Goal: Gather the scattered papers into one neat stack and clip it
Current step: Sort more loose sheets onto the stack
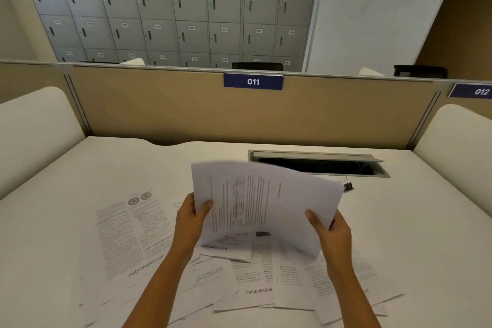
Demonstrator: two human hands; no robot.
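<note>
At desk 011, seen from the head camera, a person lifts a small sheaf of papers [266, 202] above the white desk [426, 221], the left hand [190, 221] closed on its left edge and the right hand [331, 229] closed on its lower right corner, thumbs on top. Loose sheets [253, 282] lie scattered directly beneath and toward the person, with one printed page [133, 231] lying left of the left hand. A black binder clip [348, 185] sits beyond the sheaf's right end, nearer the right hand, beside the open cable tray [319, 164]. How many sheets are held is blurred; the nearest pages run off the bottom edge.
</note>
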